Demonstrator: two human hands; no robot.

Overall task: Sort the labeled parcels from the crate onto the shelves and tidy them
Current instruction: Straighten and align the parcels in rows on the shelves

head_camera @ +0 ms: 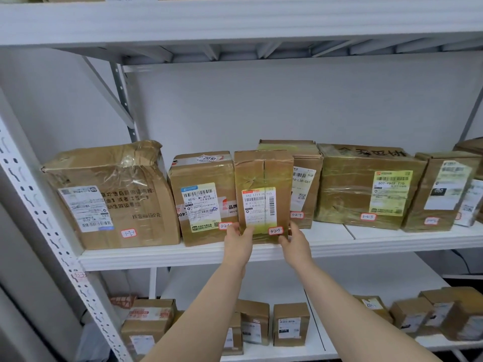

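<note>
Both hands hold one parcel [262, 173] by its bottom corners. The left hand [236, 239] grips the lower left corner and the right hand [294, 240] grips the lower right one. The parcel stands upright at the front edge of the middle shelf [167, 256]. Its shipping label faces out, and a small red-rimmed sticker [275, 230] sits low on its front.

The parcel is forward of the row of boxes on that shelf. Just to its left is a taped box [203, 199] with a blue-topped label; I cannot tell whether the two touch. On the right the parcel partly covers a taller box [305, 178] set further back. At the far left of the row is a big crumpled box [112, 194]. To the right are a wide box [366, 184] wrapped in yellowish tape and then another labeled box [439, 192].

The lower shelf [334, 322] carries several small boxes [291, 323], well apart from the hands.
</note>
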